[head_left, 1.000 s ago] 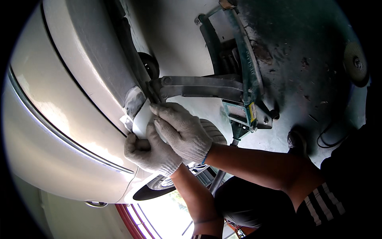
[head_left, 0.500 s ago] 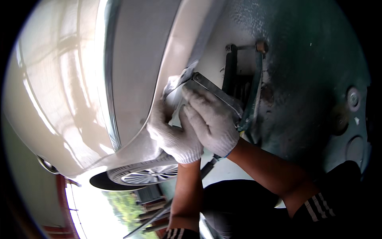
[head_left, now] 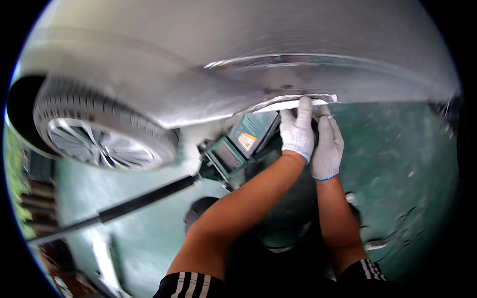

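White, narrow, flat-looking strip of undetermined material (head_left: 278,106): lies lengthwise along the lower edge of a glossy silver-grey car body (head_left: 149,59), right of centre; placed just to the far side of both hands. A rough grey-and-white band borders its far side; whether band and strip are one piece cannot be told.

Far left: brown and dark stacked objects (head_left: 39,208), blurred and cut off by the lens rim; kind hard to make out.

Left: silver spoked wheel with black treaded tyre (head_left: 102,146), under the car body.

Left, near: long black rod (head_left: 149,196), running rightward to the jack.

Left of centre: green metal floor jack with yellow-orange label (head_left: 226,161); right portion partly hidden by the left hand and forearm.

Centre right: left hand in white knitted glove (head_left: 297,134), one finger raised against the strip, the neighbouring finger parted from it; grip, if any, cannot be told.

Right, beside it: right hand in white knitted glove with blue-edged cuff (head_left: 328,146), fingers close together, pointing to the strip's right part; fingertips partly obscured at the sill, so contact and pinch cannot be told.

Near: two black sleeves with pale stripes (head_left: 191,285), cut off by the frame.

Right: green floor (head_left: 387,149); thin black cable (head_left: 405,231), indistinct in shadow.
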